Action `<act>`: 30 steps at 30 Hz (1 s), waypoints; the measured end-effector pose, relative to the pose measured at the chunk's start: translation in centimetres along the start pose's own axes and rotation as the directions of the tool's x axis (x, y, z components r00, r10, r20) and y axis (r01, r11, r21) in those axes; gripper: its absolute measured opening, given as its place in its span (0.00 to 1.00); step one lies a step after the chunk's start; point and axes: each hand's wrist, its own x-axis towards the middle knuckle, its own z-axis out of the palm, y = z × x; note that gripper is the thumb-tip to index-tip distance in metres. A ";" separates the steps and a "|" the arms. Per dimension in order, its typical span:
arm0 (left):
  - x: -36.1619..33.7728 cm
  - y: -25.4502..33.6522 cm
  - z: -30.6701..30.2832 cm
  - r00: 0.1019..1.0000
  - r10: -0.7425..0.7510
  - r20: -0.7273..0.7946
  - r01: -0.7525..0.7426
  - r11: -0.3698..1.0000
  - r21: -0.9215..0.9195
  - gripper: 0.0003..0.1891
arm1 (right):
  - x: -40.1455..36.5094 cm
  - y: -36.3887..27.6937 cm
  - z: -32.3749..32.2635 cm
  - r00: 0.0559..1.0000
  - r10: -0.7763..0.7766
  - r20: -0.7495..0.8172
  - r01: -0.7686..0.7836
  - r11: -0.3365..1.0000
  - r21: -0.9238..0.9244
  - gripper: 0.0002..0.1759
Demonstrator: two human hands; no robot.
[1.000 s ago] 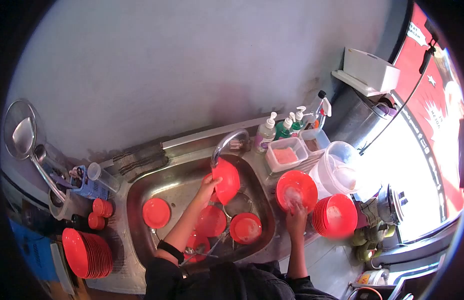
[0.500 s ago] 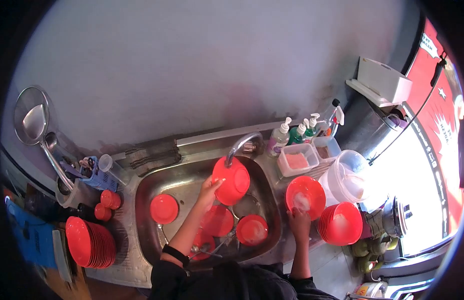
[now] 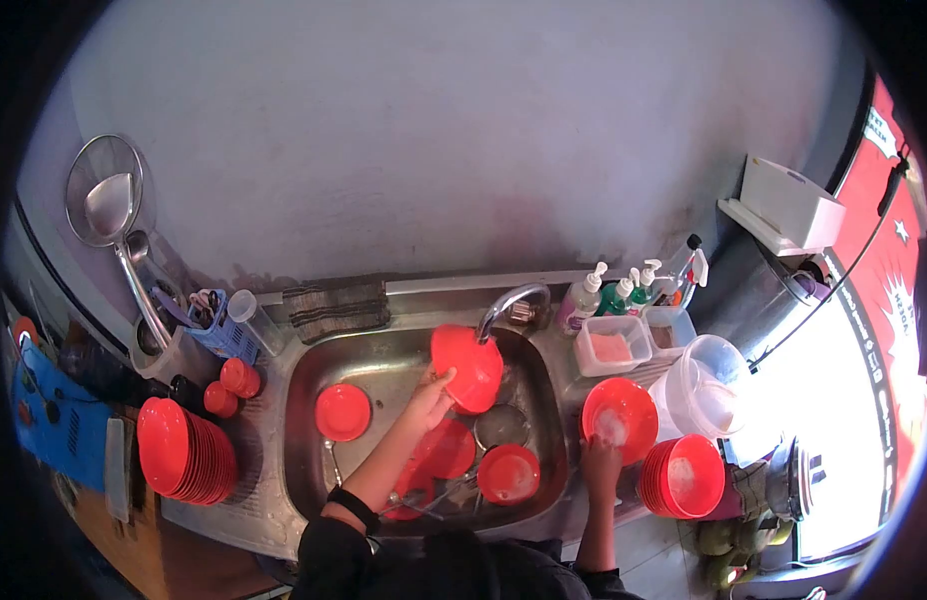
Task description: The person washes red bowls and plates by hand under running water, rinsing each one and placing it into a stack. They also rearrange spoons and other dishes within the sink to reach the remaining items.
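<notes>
Left hand (image 3: 431, 398) has its fingers clamped on the near rim of a round red plastic bowl (image 3: 471, 362), holding it tilted up off the sink floor, right under the spout of the curved metal faucet (image 3: 511, 300). So the bowl is over the back right part of the stainless steel sink (image 3: 379, 365), not resting on anything.

Right hand (image 3: 601, 458) is at the near edge of another red plastic bowl on the counter (image 3: 629, 400), just right of the sink. Honestly can't tell if it's gripping the rim or only touching it, it's too small to make out. There's a whitish smear inside that bowl.

Down in the sink there's a small red plate (image 3: 343, 411) on the left, and two more red dishes (image 3: 509, 472) near the front below the held bowl. Just right of the counter bowl is a stack of red bowls (image 3: 684, 478), with a translucent plastic bucket (image 3: 709, 385) behind it. Pump soap bottles (image 3: 584, 298) line up beside the faucet. On the far left counter sits a leaning stack of red plates (image 3: 184, 450).
</notes>
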 end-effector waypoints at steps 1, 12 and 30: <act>0.2 -0.4 0.1 1.000 0.006 0.000 -0.006 1.000 -0.004 0.16 | -0.1 0.1 0.0 1.000 -0.006 -0.003 0.006 1.000 -0.001 0.13; -5.5 2.7 2.1 0.951 0.067 0.302 -0.279 -0.242 0.929 0.16 | 0.2 -0.1 -1.2 0.997 -0.009 0.071 0.001 0.994 0.108 0.15; -32.1 22.7 -1.8 0.379 0.850 0.365 0.619 -0.526 0.584 0.11 | 1.4 0.2 -1.7 0.945 0.071 0.319 -0.114 0.986 0.118 0.18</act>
